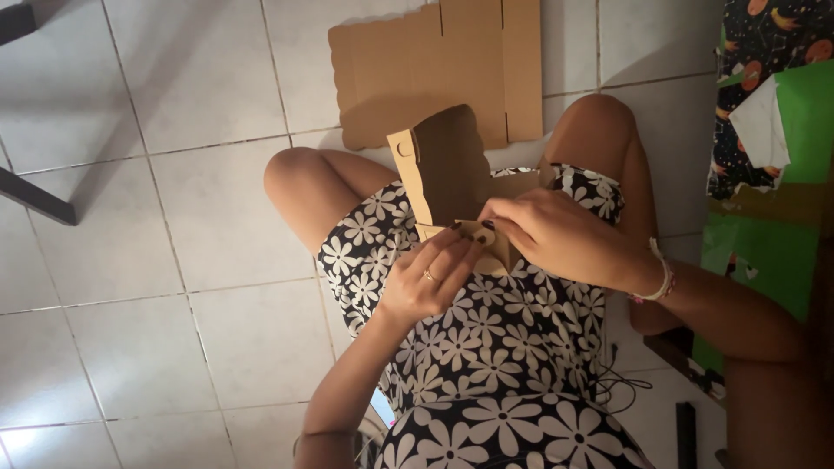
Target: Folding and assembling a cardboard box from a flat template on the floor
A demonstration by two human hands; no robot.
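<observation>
A partly folded brown cardboard box rests on my lap, one scalloped flap standing upright. My left hand, with a ring on one finger, pinches the box's near lower edge. My right hand, a beaded bracelet at its wrist, grips the same edge from the right, fingertips meeting those of the left. I sit with knees bent, wearing a black garment with white flowers.
A flat, unfolded cardboard sheet lies on the white tiled floor beyond my knees. At the right are green paper and dark patterned fabric. Dark furniture legs stand at the far left. A cable lies near my right hip.
</observation>
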